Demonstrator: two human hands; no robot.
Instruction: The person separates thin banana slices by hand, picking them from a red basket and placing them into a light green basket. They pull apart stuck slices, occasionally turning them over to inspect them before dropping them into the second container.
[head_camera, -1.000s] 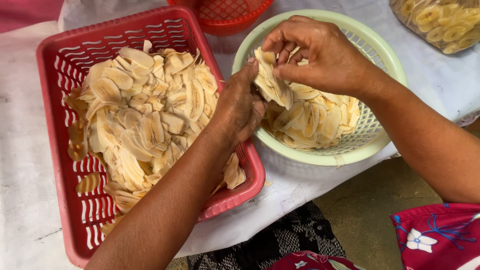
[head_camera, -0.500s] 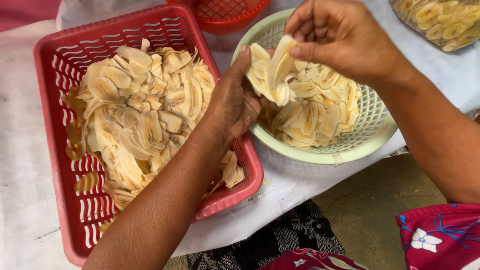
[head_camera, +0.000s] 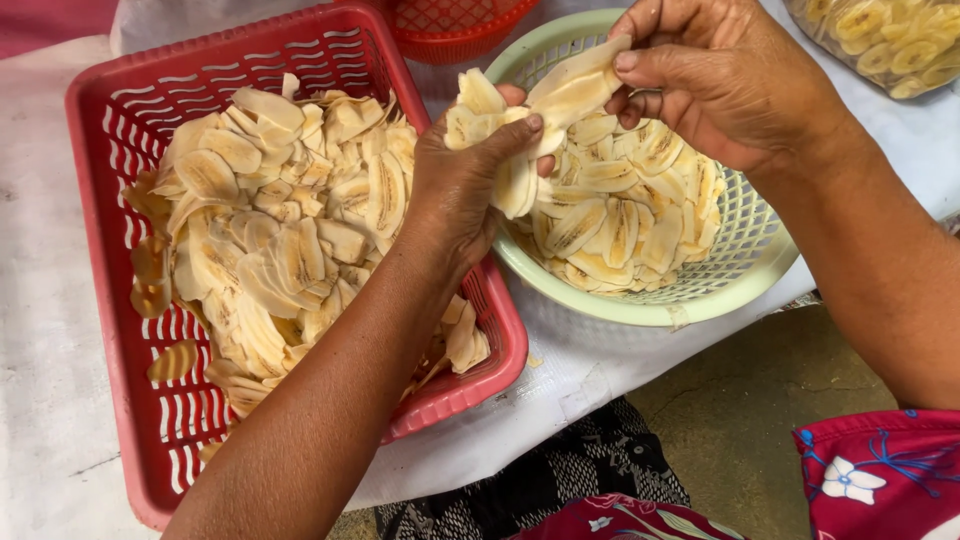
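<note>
Small food-preparation workplace, likely home-based: white cloth-covered table (head_camera: 600, 385); red rectangular plastic slotted basket (head_camera: 120, 120) heaped with pale banana slices; pale-green round plastic basket (head_camera: 740, 280); clear bag of fried chips (head_camera: 890, 45); bare concrete floor (head_camera: 760, 400).

Banana slices (head_camera: 520, 150) between 2 hands

One head-worn camera looks steeply down, close above the table's edge (head_camera: 600, 385), floor showing at the frame's lower right.
</note>
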